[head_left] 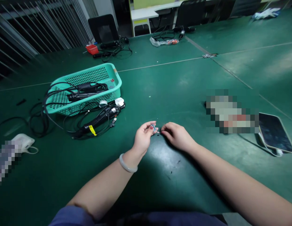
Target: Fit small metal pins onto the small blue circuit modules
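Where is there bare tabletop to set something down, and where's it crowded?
The widest nearly bare patch of table lies beyond the left hand and right hand, between the teal basket and pixelated item. Another runs between the black corded tools and left forearm. It's crowded in and before the basket, and where the phone adjoins that item.

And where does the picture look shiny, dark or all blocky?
In the head view, pale glare shines on the green table, just below the left hand and right hand; there too, dark shadow runs along the right forearm; in that same view, blocky squares hide something beside the phone, and more squares sit at the far left.
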`<state>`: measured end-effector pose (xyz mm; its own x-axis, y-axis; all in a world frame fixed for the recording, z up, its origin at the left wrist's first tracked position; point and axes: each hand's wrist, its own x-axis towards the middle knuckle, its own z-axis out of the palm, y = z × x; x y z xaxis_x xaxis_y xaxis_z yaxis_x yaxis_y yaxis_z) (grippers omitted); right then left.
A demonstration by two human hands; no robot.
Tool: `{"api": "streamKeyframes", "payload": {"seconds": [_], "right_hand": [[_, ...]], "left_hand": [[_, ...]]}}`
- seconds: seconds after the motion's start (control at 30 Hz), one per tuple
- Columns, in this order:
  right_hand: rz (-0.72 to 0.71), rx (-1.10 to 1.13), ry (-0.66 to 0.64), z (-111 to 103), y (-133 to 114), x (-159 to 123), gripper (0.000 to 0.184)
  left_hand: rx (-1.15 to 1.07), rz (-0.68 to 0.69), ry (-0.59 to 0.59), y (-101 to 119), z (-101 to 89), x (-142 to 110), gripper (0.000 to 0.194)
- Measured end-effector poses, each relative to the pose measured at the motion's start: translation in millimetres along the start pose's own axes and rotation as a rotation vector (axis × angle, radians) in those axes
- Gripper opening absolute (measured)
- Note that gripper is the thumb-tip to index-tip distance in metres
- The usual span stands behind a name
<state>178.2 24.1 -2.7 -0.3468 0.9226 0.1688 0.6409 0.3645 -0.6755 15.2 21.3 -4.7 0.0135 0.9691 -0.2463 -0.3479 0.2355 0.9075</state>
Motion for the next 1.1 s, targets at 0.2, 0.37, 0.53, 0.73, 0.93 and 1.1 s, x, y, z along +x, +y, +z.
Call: {"api": "streamKeyframes", "payload": {"seconds": [0.2, 0.37, 0.53, 0.73, 0.93, 1.1], "right_hand": [[0.170, 0.337, 0.062, -1.6, 0.0, -2.9, 0.020], [0.302, 0.672, 0.082, -1.7, 1.7, -1.1, 0.025], [0.339, 0.803, 0.136, -1.2, -1.8, 0.3, 0.032], [0.324, 0.709, 0.215, 3.2, -5.6, -0.2, 0.024], [0.273, 0.647, 0.295, 6.4, -5.1, -1.0, 0.019], [0.274, 0.623, 0.329, 8.0, -8.9, -2.8, 0.015]], "left_hand": [[0.049, -0.021, -0.022, -0.2, -0.3, -1.9, 0.026], [0.052, -0.024, -0.042, -1.5, -1.2, -1.6, 0.024], [0.064, -0.033, -0.131, -0.2, 1.1, -4.8, 0.037], [0.132, -0.051, -0.182, -2.4, 2.2, -8.0, 0.043], [0.121, -0.033, -0.219, -4.1, 1.2, -8.5, 0.045], [0.078, -0.059, -0.239, -4.0, 1.6, -8.4, 0.047]]}}
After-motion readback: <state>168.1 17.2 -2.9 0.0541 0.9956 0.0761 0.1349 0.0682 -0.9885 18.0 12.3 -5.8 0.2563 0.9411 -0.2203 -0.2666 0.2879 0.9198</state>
